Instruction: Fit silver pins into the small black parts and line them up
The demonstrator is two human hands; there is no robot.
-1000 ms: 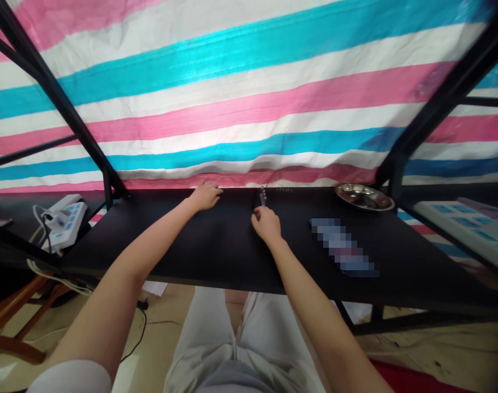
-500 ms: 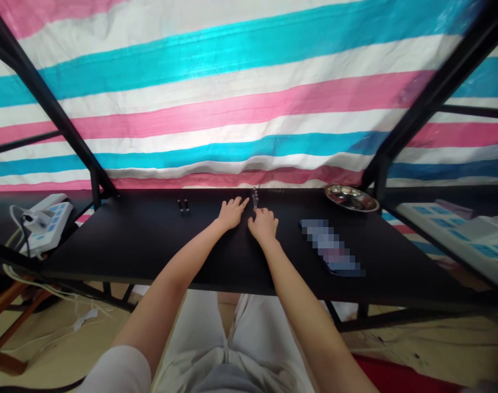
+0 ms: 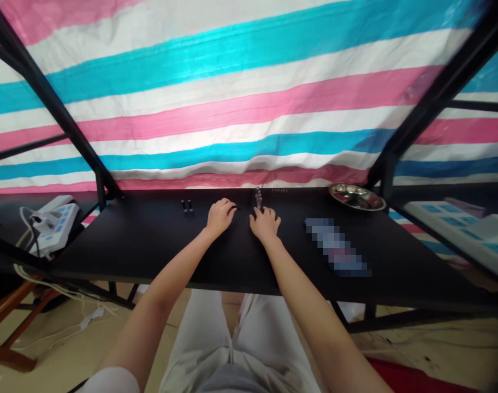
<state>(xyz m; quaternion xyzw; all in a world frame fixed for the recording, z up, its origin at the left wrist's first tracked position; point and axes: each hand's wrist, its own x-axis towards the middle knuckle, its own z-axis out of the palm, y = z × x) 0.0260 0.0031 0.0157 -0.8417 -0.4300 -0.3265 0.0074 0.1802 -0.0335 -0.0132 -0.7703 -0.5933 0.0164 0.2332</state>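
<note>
The left hand (image 3: pixel 221 219) was low over the table (image 3: pixel 150 251), its fingers curled inward and close together; whether it held a small piece could not be told. The right hand (image 3: pixel 266 222) rested on the table with fingers bent and spread apart; whether its fingertips gripped anything could not be told. The beads (image 3: pixel 259 197), a narrow silvery cluster, lay directly beyond the right hand, their near end at its fingertips; actual contact could not be confirmed. The governing relation was as follows: the beads lay straight ahead of the right hand, and ahead and to the right of the left hand, so the right hand was the nearer. The long axis of the beads ran away from the person, from the right fingertips toward the far edge of the table, roughly in line with that hand. Two rods (image 3: pixel 184 206), dark with pale ends, were to the left of the left hand, apart from it. They were side by side and nearly parallel, their long axes also pointing toward the far edge. A row of small pieces (image 3: pixel 279 191) ran crosswise near that edge, right of the beads. Farther right were a steel plate (image 3: pixel 338 197) and, nearer the person, a blurred blue item (image 3: pixel 337 248).
</note>
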